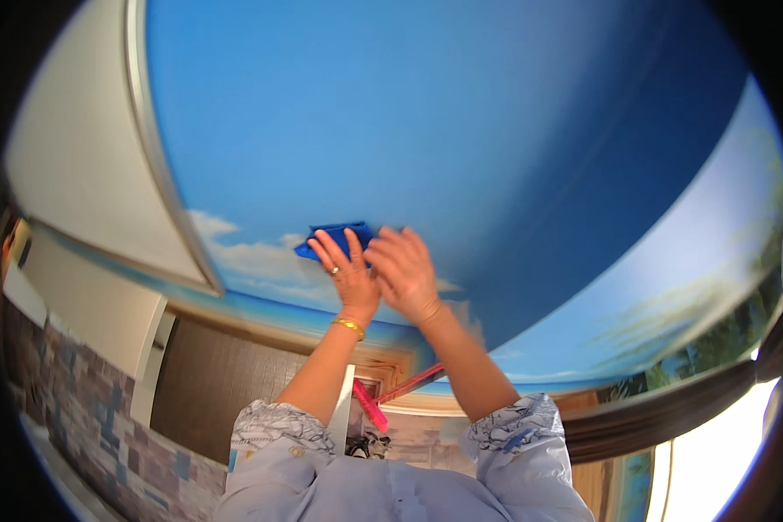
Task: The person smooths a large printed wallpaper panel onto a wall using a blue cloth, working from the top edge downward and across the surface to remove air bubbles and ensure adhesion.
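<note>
A folded blue cloth lies against a surface printed with blue sky and clouds. My left hand presses the cloth there, fingers spread over it; a ring and a gold-coloured bracelet are on that arm. Close beside it, my right hand is raised at the cloth's right edge, its fingers slightly apart and blurred. I see nothing held in the right hand. Whether its fingertips touch the cloth or the printed surface, I cannot tell.
A white panel with a pale frame borders the printed surface on the left. Below are a bright pink bar, a brown panel and a brick-patterned surface. A dark curtain hangs at the lower right beside a bright opening.
</note>
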`<state>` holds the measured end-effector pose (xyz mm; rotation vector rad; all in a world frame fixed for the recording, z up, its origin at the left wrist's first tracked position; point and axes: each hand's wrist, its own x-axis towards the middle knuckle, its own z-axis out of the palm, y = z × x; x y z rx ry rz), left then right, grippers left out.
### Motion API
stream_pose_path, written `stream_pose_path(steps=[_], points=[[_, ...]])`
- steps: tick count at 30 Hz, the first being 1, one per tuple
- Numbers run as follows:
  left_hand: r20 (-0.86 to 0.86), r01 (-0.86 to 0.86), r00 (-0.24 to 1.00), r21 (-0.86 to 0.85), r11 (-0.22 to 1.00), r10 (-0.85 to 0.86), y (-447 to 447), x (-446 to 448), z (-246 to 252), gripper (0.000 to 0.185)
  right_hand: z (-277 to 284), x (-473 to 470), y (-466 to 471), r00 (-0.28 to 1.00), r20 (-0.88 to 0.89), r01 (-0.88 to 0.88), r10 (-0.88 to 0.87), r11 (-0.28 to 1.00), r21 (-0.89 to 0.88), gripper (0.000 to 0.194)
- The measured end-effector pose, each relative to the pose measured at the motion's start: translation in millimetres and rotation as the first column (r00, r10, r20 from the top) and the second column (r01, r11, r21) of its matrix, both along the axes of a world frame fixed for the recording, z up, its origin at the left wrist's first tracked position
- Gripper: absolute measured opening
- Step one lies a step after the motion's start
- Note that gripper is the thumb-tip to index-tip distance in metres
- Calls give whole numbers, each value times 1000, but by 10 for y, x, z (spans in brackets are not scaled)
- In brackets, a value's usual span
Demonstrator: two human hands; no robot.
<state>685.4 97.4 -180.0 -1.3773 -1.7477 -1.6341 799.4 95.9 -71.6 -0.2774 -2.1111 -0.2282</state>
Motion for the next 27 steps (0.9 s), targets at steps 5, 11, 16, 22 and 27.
stream_pose_path(steps=[5, 11, 16, 22, 27], points=[[-193, 17, 981, 16, 1000, -14, 90, 137, -56, 86, -263, 647, -596, 999, -53, -13, 1, 976, -218, 32], [-286, 136, 952, 63, 989, -112, 95, 211, 190, 54, 105, 1261, -1088, 989, -146, -1, -28, 981, -195, 28], [90, 685, 684, 263, 679, -724, -384, 1059, 1109, 57, 572, 1795, -1202, 942, -319, 107, -105, 994, -12, 29], [297, 943, 140, 252, 219, -944, -702, 1931, 1451, 72, 945, 2519, -1015, 741, -498, 570, -450, 814, 113, 32], [3, 882, 452, 143, 448, -892, -930, 2148, 1368, 73, 793, 2880, -655, 647, -518, 673, -559, 739, 42, 40]])
